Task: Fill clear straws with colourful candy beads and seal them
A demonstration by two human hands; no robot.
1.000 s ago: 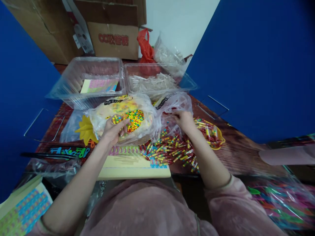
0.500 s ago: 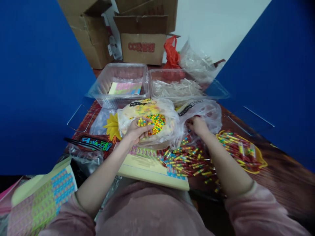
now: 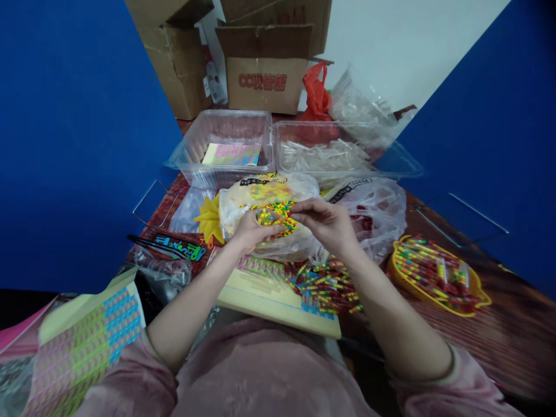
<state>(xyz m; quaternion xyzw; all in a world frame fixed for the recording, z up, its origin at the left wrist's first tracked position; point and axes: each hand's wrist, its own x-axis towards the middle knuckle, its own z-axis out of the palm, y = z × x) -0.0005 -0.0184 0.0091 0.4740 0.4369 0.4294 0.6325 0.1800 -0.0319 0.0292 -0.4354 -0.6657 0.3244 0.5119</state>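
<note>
My left hand (image 3: 255, 230) is curled at the opening of a white plastic bag (image 3: 234, 200) full of small multicoloured beads (image 3: 284, 211), and some beads lie in its fingers. Close beside it, my right hand (image 3: 324, 220) is pinched; whatever lies between its fingertips is too small to make out. Right of the hands a second white bag (image 3: 388, 211) stands open, with dark red pieces inside. Below the bags, many filled coloured tubes (image 3: 330, 284) lie in a heap partly over a pad of sticker sheets (image 3: 269, 295).
Two clear plastic trays stand behind the bags, the left (image 3: 264, 139) with a sticker sheet, the right (image 3: 412, 168) with clear tubes. A yellow basket (image 3: 402, 281) of filled tubes is at the right. Cardboard boxes (image 3: 264, 81) and a red bag (image 3: 317, 92) are at the back.
My right hand has left the right-hand bag and moved left, close to my left hand. My left hand is still at the beads. The whole view has shifted slightly.
</note>
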